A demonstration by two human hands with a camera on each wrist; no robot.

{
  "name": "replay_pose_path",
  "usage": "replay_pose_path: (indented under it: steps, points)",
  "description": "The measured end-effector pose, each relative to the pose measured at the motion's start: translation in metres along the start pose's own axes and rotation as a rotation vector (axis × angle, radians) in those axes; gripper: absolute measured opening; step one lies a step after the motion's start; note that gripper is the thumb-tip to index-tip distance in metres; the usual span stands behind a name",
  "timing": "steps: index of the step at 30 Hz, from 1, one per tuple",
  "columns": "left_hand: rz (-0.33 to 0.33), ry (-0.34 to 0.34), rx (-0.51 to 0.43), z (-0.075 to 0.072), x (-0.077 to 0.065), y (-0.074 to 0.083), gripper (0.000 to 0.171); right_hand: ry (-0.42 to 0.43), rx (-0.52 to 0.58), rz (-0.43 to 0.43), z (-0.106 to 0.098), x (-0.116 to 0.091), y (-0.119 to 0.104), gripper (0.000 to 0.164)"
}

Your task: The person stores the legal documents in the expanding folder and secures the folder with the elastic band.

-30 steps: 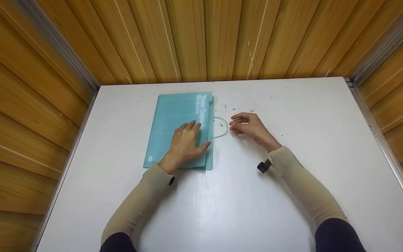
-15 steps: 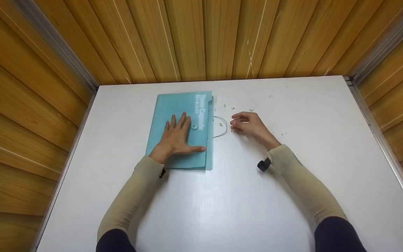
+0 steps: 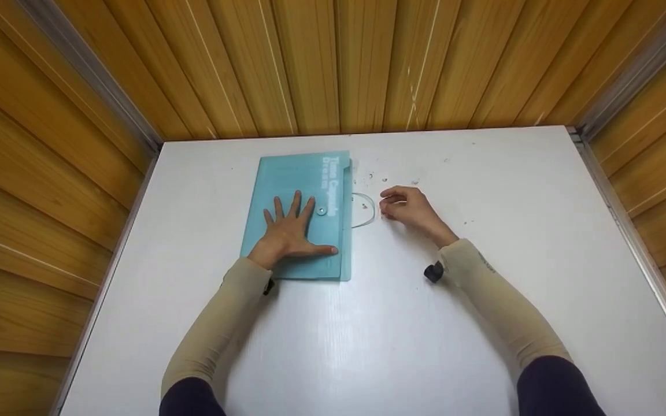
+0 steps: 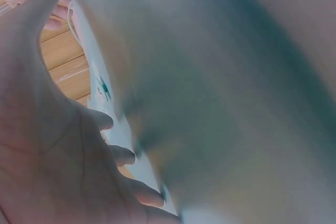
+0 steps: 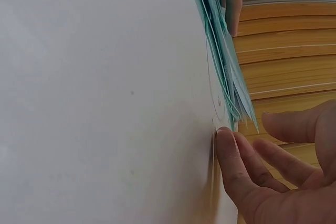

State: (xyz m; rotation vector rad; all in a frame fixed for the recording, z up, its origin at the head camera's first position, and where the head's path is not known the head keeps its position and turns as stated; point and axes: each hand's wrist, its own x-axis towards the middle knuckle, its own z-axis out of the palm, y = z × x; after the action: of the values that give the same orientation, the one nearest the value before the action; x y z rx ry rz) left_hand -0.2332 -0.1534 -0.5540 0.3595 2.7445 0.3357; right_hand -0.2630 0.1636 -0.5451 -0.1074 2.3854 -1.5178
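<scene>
A teal plastic document folder (image 3: 292, 173) with white lettering lies flat on the table. My left hand (image 3: 287, 237) rests on it, palm down with fingers spread, and the thumb reaches towards the folder's right edge. Just beyond the index fingertip is a round button (image 3: 322, 211). From the right edge sticks out a thin pale cord loop (image 3: 374, 211). My right hand (image 3: 411, 208) is beside that loop, fingers loosely bent. In the right wrist view, its thumb (image 5: 294, 127) stands apart from the fingers, with nothing visible between them. The folder's layered edge (image 5: 218, 40) shows there too.
The white table (image 3: 367, 335) extends around the folder on all sides. Small dark marks (image 3: 385, 179) spot its surface beyond the right hand. Wood-patterned panels (image 3: 333, 63) rise at the back and both sides.
My left hand has slid left and slightly towards me across the folder, its fingers spreading wider and uncovering the button. The right hand, the folder and the cord loop have hardly moved.
</scene>
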Motion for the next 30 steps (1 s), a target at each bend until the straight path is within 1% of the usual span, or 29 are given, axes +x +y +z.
replay_pose_path:
  steps: [5,10,15,23,27,30]
  points:
    - [-0.008,0.008,0.014,0.003,-0.001,-0.001,0.145,0.005,-0.074,-0.046,0.005,0.002,0.001,0.038]
    - [-0.007,0.012,-0.002,0.001,-0.002,-0.003,0.143,-0.008,-0.125,-0.07,0.011,0.005,0.0,0.036]
    - [-0.006,0.01,0.008,0.0,-0.003,-0.005,0.142,-0.004,-0.15,-0.069,0.016,0.006,-0.001,0.034]
    - [-0.031,0.005,0.02,0.002,0.0,-0.006,0.142,-0.001,-0.183,-0.063,0.02,0.008,-0.005,0.029]
    - [-0.035,0.011,0.008,0.004,-0.001,-0.005,0.143,-0.006,-0.174,-0.037,0.022,0.009,-0.007,0.027]
    - [-0.045,0.004,0.016,0.002,0.0,-0.004,0.144,-0.017,-0.176,-0.027,0.021,0.011,-0.008,0.025]
